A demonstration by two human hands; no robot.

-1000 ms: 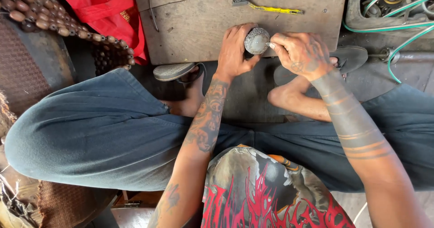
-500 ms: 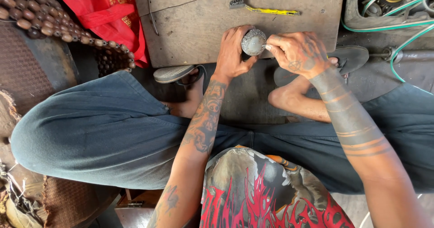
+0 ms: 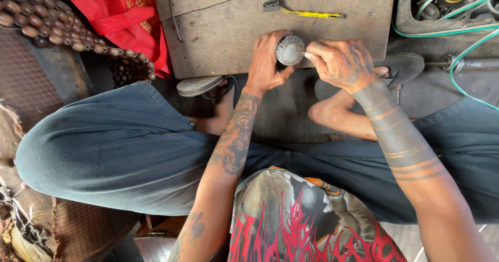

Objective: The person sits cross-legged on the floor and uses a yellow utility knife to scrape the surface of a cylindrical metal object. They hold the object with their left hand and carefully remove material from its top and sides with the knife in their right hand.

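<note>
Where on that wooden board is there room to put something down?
The wooden board is bare between the thin metal rod and the yellow-handled brush. Its near edge is crowded: the left hand holds a round metal piece, the right hand touching it.

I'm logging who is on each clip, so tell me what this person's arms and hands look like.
Both arms are bare, with no sleeves, gloves or watch in view. The left hand sits below a forearm covered in dense pictorial tattoos. The right hand carries tattoo marks on its back, and its forearm shows dark bands ringing it.
</note>
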